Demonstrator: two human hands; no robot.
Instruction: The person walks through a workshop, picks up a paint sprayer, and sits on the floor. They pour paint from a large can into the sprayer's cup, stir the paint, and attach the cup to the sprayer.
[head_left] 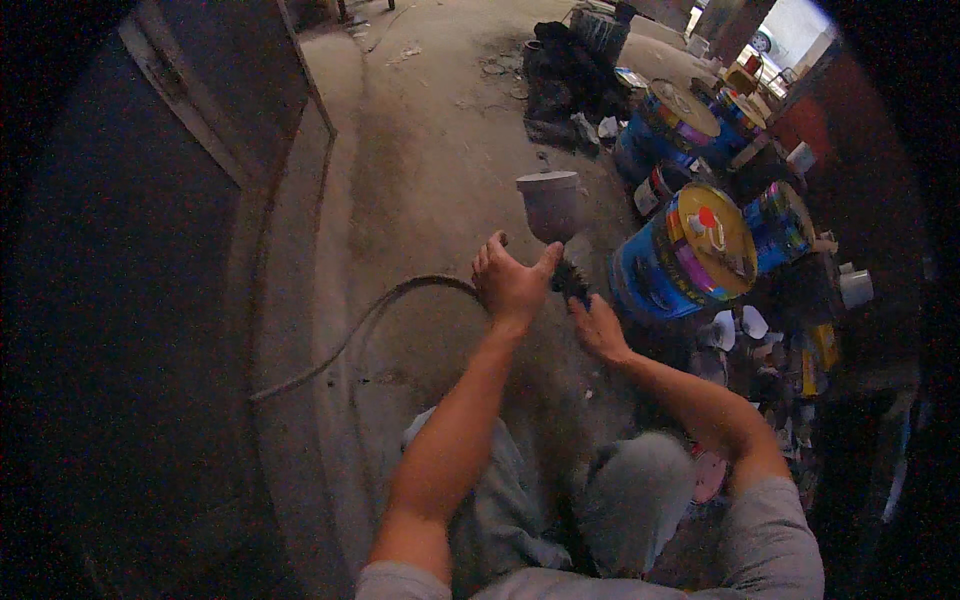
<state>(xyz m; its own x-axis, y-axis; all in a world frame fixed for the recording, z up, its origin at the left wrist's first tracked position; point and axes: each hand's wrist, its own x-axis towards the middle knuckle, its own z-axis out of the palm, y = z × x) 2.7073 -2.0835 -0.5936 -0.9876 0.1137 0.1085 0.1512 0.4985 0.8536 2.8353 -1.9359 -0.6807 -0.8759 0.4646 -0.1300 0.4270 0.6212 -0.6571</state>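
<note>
My left hand point(512, 282) is raised with its fingers spread and its thumb up against the dark body of a spray gun point(570, 277). The gun carries a pale grey cup point(550, 203) on top. My right hand point(598, 325) grips the gun from below, fingers wrapped on its lower part. A dark hose point(372, 320) curves away from the gun across the concrete floor to the left. I am crouched, with my grey-trousered knees just below the hands.
Several blue paint cans with colourful lids point(690, 255) stand and lie to the right among small tins and litter. A dark metal panel point(130, 300) fills the left side. A black heap point(565, 70) lies farther back on the dusty floor.
</note>
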